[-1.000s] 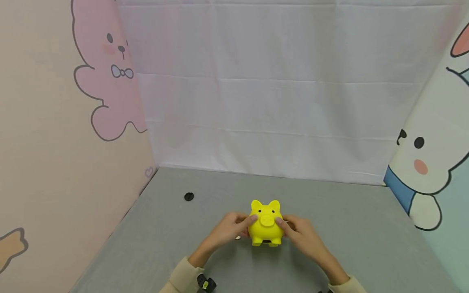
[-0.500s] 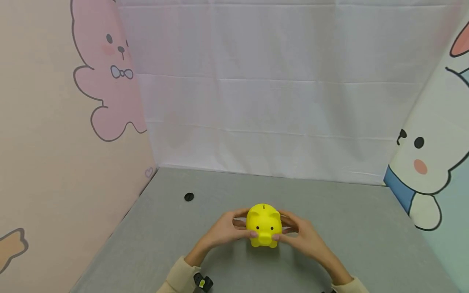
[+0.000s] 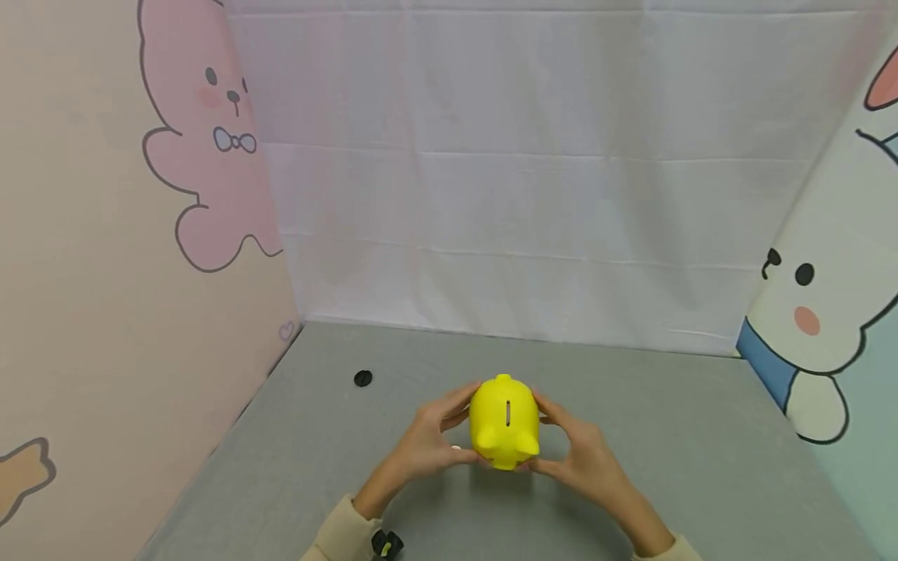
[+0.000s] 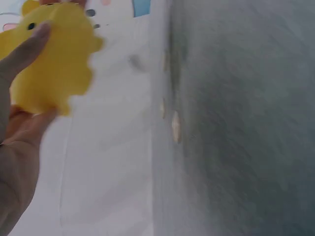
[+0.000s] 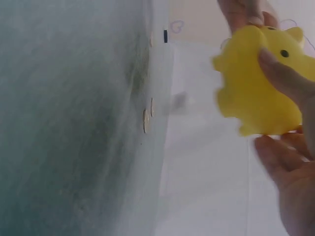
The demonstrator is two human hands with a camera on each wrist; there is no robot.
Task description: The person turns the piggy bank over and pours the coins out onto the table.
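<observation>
Above the grey felt-covered worktop (image 3: 666, 436), near its front middle: a bright yellow plastic pig-shaped money box (image 3: 505, 421), lifted clear of the cloth and tipped snout-down toward the wearer, coin slot facing up, ears and snout at the near end; held between the left hand (image 3: 429, 442) and the right hand (image 3: 581, 453), one on each flank, fingers curled round the sides and thumbs toward the near end; the grip closed on the box from both sides, neither palm flat on it, the box sitting between the fingertips rather than deep in the palms. From the left wrist view, the same yellow box (image 4: 51, 64) blurred at upper left, a fingertip (image 4: 34, 39) laid beside one black eye, palm beneath its underside; from the right wrist view, the box (image 5: 261, 88) at upper right, a finger (image 5: 283, 73) across its face near an eye, further fingers below its feet. On the worktop under and just left of the box, small pale coins (image 5: 145, 120), seen edge-on, count unclear; further back and to the left, well apart from the hands, a small black round plug (image 3: 362, 379). Behind, a white creased cloth backdrop (image 3: 533, 179); cartoon-printed side panels, a pink bear at left (image 3: 210, 148), a white rabbit at right (image 3: 821, 312). Cream sleeve cuffs at both wrists, a black wrist-worn device (image 3: 386, 544) at the left one.
</observation>
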